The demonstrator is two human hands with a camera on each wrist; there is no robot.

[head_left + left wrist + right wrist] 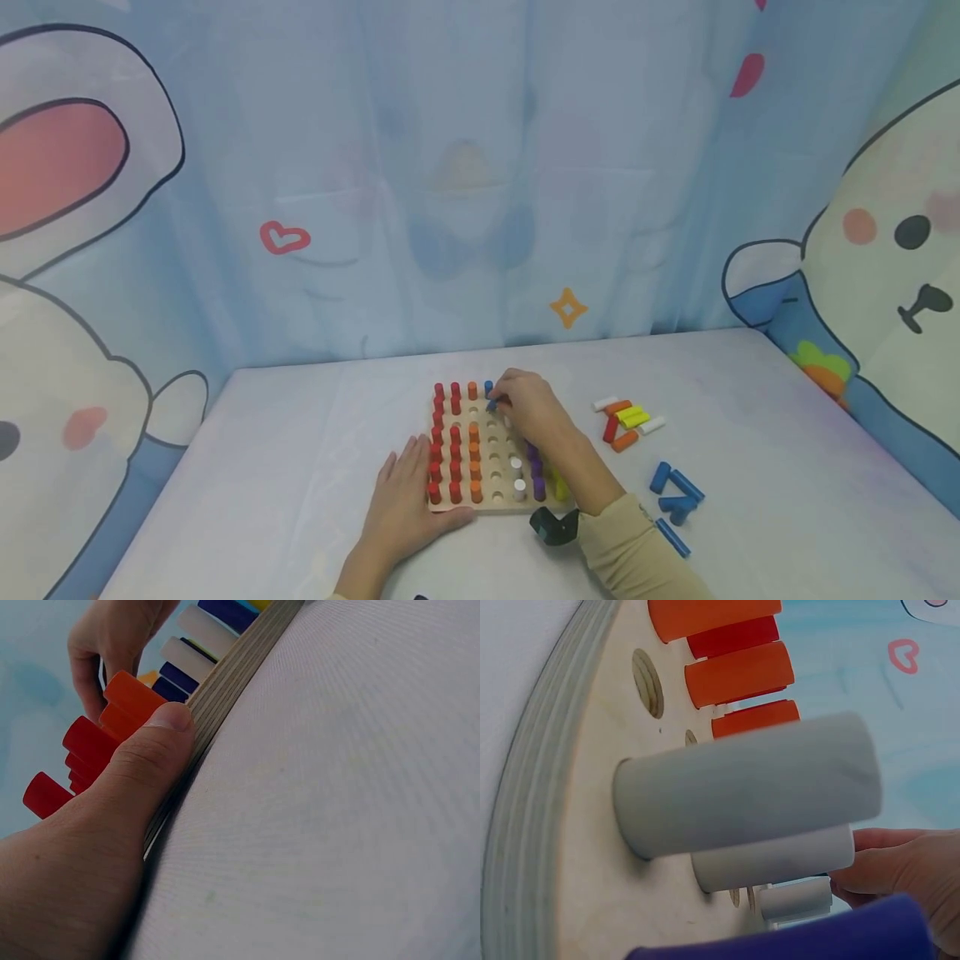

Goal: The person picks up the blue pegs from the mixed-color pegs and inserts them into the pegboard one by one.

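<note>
A wooden pegboard (510,509) lies on the table with upright pegs in columns by colour. My right hand (532,408) reaches over its far part, pinching a blue peg (491,406) at the blue column, just in front of another blue peg (488,388). My left hand (405,500) rests at the board's near left corner. Its fingers lie along the left side and its thumb presses the front edge, beside red pegs (90,746) and orange pegs (131,697) in the left wrist view. White pegs (750,784) stand large in the right wrist view, partly before the right hand.
Loose blue pegs (672,537) lie right of the board. Farther back is a mixed pile of white, orange, yellow pegs (633,417) and a red one. A dark wrist device (555,527) sits by the right sleeve. A printed curtain (360,275) hangs behind the table.
</note>
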